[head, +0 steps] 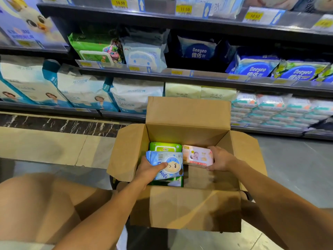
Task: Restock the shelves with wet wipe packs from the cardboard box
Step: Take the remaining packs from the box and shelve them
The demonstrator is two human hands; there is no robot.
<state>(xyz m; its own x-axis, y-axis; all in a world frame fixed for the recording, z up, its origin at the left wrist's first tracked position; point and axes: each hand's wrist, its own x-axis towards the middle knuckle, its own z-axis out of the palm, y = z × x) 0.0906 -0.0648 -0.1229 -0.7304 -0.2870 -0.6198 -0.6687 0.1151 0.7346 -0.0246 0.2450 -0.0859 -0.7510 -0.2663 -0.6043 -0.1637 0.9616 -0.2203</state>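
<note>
Shop aisle. Dark metal shelving (198, 76) with yellow price tags (119, 3) spans ten to two o'clock. Dark marbled strip (63, 125) and beige floor band (45, 147) at nine; grey floor tiles (297, 168) at four.

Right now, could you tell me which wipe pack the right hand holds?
The pink plastic pack with a baby picture; the left hand holds the blue cartoon pack.

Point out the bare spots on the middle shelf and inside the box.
Shelf: a dark gap in front of the set-back Deeyeo pack, between the pale blue pack and the right-hand Deeyeo packs. Box: bare floor at the front right, below the pink pack. The box's left is crowded: cartoon pack over green packs.
</note>
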